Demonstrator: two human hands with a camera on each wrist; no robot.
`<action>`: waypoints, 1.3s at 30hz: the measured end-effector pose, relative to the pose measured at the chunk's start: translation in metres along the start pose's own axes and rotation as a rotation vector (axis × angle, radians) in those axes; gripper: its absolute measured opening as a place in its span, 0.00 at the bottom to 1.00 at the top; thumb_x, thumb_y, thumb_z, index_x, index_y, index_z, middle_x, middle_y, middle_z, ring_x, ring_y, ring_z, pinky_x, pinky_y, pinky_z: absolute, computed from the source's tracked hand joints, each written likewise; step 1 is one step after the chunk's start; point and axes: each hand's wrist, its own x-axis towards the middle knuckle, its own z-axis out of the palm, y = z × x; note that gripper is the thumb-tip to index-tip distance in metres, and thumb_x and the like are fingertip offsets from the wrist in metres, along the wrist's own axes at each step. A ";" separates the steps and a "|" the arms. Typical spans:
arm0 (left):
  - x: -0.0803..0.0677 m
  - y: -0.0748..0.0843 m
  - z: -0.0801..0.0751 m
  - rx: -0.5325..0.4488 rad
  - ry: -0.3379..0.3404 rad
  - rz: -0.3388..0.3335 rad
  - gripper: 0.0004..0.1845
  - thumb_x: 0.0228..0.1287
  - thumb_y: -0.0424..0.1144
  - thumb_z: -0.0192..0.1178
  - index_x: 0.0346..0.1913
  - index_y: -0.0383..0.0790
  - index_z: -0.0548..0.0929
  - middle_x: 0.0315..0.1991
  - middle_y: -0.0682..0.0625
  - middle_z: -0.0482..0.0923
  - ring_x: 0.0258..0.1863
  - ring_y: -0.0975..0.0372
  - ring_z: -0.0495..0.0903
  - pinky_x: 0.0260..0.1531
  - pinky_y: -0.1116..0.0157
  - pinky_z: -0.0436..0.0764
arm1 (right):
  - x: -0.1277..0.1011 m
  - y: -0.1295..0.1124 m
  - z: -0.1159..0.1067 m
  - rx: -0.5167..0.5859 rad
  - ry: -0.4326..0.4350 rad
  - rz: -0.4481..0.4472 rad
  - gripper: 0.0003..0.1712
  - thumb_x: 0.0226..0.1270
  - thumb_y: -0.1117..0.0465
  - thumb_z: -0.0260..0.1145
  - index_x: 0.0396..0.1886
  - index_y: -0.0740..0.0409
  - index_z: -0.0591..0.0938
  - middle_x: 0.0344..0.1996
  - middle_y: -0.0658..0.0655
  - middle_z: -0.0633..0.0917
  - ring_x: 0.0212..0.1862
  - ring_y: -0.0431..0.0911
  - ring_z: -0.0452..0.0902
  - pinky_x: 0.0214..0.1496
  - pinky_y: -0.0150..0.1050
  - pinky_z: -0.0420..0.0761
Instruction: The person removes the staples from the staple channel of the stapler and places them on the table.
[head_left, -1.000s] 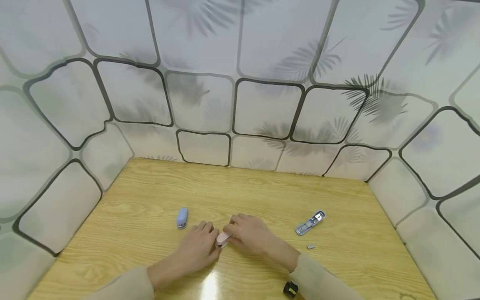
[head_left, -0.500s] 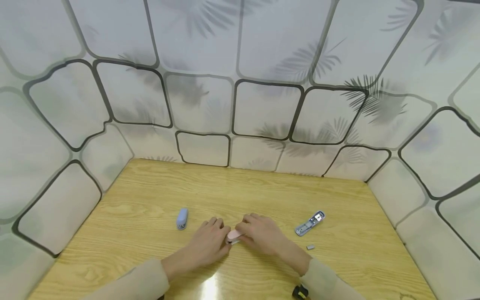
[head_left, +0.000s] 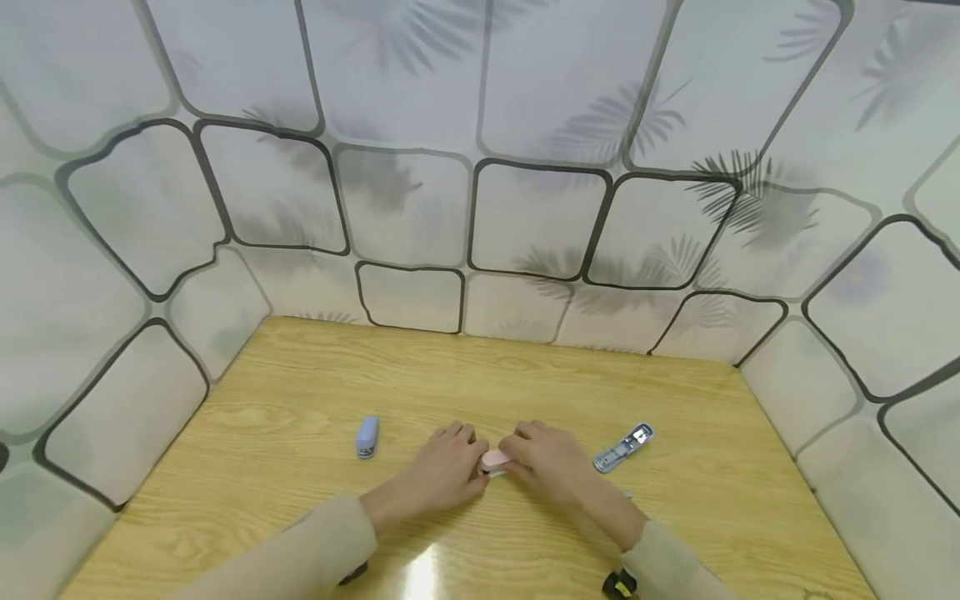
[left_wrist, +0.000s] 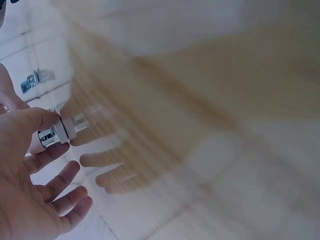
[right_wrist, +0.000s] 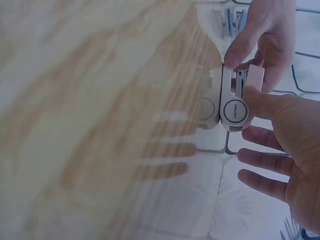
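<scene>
Both of your hands meet on the small pink stapler, which sits low over the wooden surface near its front middle. Your left hand pinches one end between thumb and forefinger, its other fingers spread loosely. Your right hand takes the other end the same way, thumb on the round cap and forefinger on the far side, the remaining fingers relaxed and open.

In the right wrist view the stapler's body shows its metal inner part exposed, so it looks as if you are working that part against the shell. Keep your left-hand pinch firm on the metal end, since that is the slippery part, and let the right hand do the guiding. Move the two ends along one straight line; any twist is likely to jam the metal channel against the plastic. Keep the work close to the surface, so a slipped piece does not travel far.

Mind your fingertips near the spring-loaded metal. The blue stapler lies apart to your left, and the grey metal part lies just beyond your right hand; steer clear of knocking it.
</scene>
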 end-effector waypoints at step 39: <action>0.034 0.008 0.019 -0.099 -0.011 -0.067 0.20 0.71 0.56 0.67 0.49 0.43 0.85 0.46 0.49 0.82 0.46 0.58 0.78 0.48 0.60 0.81 | -0.010 0.027 -0.005 -0.095 -0.025 0.050 0.17 0.68 0.44 0.74 0.50 0.45 0.86 0.42 0.47 0.86 0.39 0.41 0.82 0.37 0.33 0.83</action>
